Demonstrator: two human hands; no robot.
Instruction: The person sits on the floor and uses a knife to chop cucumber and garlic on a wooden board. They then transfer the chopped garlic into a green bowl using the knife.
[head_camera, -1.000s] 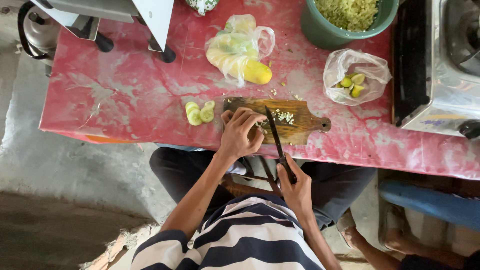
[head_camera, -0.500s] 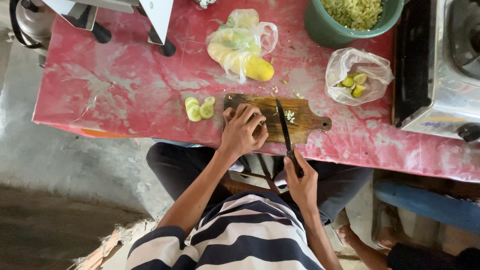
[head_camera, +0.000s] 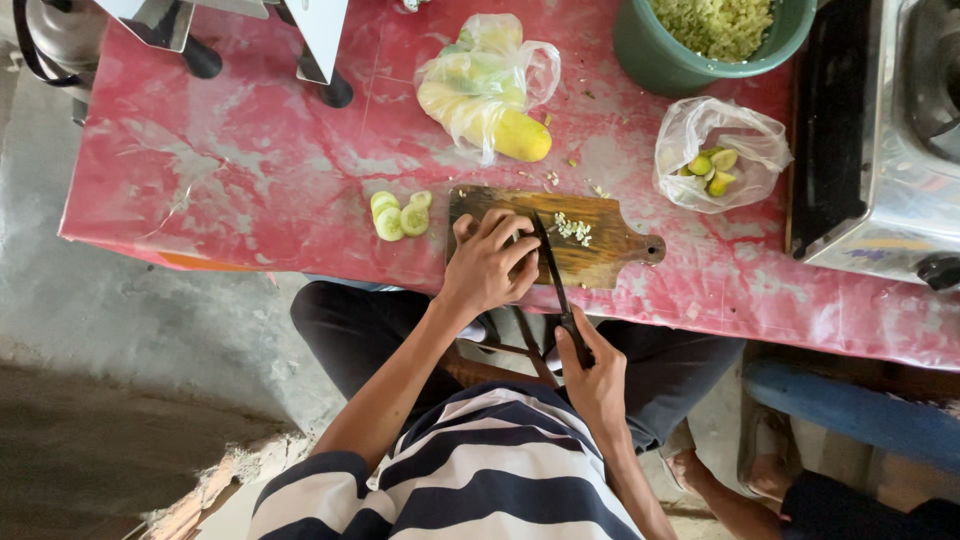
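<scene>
A small wooden cutting board (head_camera: 600, 240) lies near the front edge of the red table (head_camera: 250, 170). My left hand (head_camera: 485, 265) presses down on something small on the board's left half; my fingers hide it. My right hand (head_camera: 592, 375) grips the dark handle of a long knife (head_camera: 550, 265), whose blade lies across the board right beside my left fingertips. A little pile of chopped pale bits (head_camera: 573, 229) sits on the board to the right of the blade.
Cucumber slices (head_camera: 398, 215) lie left of the board. Behind it are a plastic bag with yellow-green vegetables (head_camera: 485, 85), a green bowl of chopped greens (head_camera: 710, 35) and a clear bag of cut pieces (head_camera: 718, 155). A metal stove (head_camera: 890, 130) stands at the right.
The knife blade has swung left from the board's middle back against my left fingertips. My left hand has stayed on the board.
</scene>
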